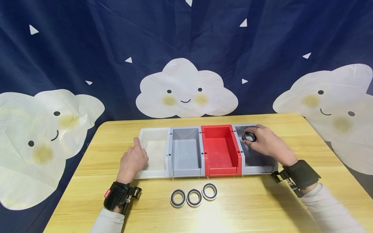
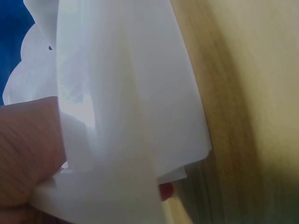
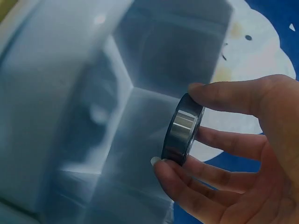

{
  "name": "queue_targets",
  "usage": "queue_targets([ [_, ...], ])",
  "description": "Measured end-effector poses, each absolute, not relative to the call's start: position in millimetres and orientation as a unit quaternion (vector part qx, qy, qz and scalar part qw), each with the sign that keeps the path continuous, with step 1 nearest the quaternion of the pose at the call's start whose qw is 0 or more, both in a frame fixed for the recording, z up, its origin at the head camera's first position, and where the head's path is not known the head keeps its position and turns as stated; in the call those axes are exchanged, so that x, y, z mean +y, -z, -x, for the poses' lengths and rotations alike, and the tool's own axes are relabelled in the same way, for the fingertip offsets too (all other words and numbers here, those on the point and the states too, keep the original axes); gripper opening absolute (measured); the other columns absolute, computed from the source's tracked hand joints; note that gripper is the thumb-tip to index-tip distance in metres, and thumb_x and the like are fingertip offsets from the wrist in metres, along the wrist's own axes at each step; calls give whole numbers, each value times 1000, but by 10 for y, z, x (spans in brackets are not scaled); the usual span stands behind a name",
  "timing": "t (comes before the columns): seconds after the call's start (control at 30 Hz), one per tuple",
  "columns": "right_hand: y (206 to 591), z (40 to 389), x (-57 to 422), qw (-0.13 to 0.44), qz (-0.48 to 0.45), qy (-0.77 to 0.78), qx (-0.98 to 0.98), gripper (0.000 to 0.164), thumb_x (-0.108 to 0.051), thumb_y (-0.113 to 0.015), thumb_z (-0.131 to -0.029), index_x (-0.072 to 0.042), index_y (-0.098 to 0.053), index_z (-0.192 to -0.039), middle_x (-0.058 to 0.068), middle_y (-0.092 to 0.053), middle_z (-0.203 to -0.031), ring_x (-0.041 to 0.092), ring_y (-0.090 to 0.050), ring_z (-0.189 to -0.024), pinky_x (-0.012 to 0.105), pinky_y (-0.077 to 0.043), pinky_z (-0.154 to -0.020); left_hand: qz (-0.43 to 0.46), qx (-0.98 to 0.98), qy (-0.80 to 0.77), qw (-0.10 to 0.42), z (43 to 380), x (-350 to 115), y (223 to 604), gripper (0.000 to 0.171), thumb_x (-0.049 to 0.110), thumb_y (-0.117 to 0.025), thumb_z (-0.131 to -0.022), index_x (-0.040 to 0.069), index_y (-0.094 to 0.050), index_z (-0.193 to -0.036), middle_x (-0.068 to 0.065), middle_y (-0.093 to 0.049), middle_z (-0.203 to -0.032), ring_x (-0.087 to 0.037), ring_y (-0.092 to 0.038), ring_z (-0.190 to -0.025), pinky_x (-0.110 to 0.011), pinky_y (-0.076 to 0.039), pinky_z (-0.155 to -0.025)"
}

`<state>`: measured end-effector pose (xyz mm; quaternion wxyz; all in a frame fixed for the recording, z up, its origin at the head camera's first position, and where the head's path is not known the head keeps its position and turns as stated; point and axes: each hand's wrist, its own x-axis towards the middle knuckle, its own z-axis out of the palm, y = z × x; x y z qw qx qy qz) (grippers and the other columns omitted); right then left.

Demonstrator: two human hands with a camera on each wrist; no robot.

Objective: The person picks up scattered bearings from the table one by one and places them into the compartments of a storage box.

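Note:
A ball bearing [image 3: 182, 128] with a shiny metal rim is pinched between the thumb and fingers of my right hand [image 1: 266, 142]. It is held tilted over the rightmost grey bin [image 1: 259, 163], whose inside shows below it in the right wrist view. My left hand [image 1: 132, 163] grips the left wall of the white bin [image 1: 152, 174]. In the left wrist view that hand lies on one side of the white wall [image 2: 107, 116], and a fingertip [image 2: 166, 191] shows past its lower edge.
Between the outer bins stand another grey bin [image 1: 186, 173] and a red bin [image 1: 222, 171], joined in a row. Three bearings lie on the wooden table [image 1: 242, 210] before them: left [image 1: 172, 197], middle [image 1: 188, 197] and right [image 1: 204, 191]. A blue cloud-patterned curtain [image 1: 186, 38] hangs behind.

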<state>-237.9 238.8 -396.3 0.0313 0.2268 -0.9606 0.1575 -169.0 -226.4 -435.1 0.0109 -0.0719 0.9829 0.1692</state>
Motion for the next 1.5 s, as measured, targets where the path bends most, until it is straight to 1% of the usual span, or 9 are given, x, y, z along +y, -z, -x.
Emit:
queue_targets([
  [0.1,4020,2393,2373,26,-232,-154,-960,38,-17,-75,-85,2,-70,-117,19,-65,-98,30,-58,-88,48,-53,-76,73,983,-168,13,1690,-2269,4340,35,17,-38,-102,-6,-31,-128,-14,-52,-62,-27,-51,-49,-34,-36,-43],
  [0.33,4139,2402,2351,7,-226,-143,-964,41,-14,-74,-84,6,-69,-120,22,-64,-102,31,-58,-88,46,-53,-73,73,982,-174,11,1698,-2264,4347,35,16,-38,-102,-6,-31,-128,-13,-51,-62,-27,-50,-49,-33,-34,-43],
  [0.47,4205,2418,2350,10,-225,-130,-966,42,-14,-73,-84,7,-69,-120,23,-66,-104,31,-59,-91,49,-55,-77,74,982,-174,11,1701,-2260,4363,37,16,-38,-102,-7,-31,-129,-12,-51,-61,-26,-49,-48,-33,-34,-42],
  [0.57,4247,2432,2353,9,-221,-126,-967,41,-13,-73,-84,7,-69,-119,23,-66,-104,31,-59,-91,50,-55,-78,74,982,-173,11,1704,-2258,4367,38,17,-38,-102,-7,-31,-130,-12,-51,-61,-26,-49,-48,-33,-34,-42],
  [0.8,4298,2456,2354,-9,-205,-130,-970,42,-11,-72,-83,8,-68,-121,24,-66,-104,30,-58,-90,45,-55,-72,74,983,-169,14,1702,-2248,4351,37,16,-38,-102,-7,-30,-131,-13,-52,-61,-26,-50,-49,-34,-34,-44],
  [0.97,4318,2464,2342,-12,-203,-130,-970,43,-10,-72,-83,9,-67,-122,25,-65,-106,31,-58,-90,44,-54,-70,78,983,-167,14,1711,-2246,4352,37,17,-38,-103,-6,-31,-130,-13,-52,-62,-26,-50,-49,-33,-35,-44],
  [1.33,4403,2462,2364,-13,-211,-133,-968,38,-10,-73,-84,6,-67,-118,17,-61,-92,25,-54,-78,37,-47,-63,76,981,-175,23,1708,-2256,4351,39,19,-38,-103,-7,-30,-132,-14,-52,-63,-26,-49,-50,-34,-35,-44],
  [1.5,4409,2444,2346,-22,-197,-127,-972,41,-13,-74,-86,5,-66,-122,18,-62,-96,27,-56,-82,41,-50,-67,80,981,-175,24,1699,-2242,4345,39,19,-38,-103,-7,-30,-132,-16,-53,-65,-28,-50,-52,-35,-36,-44],
])
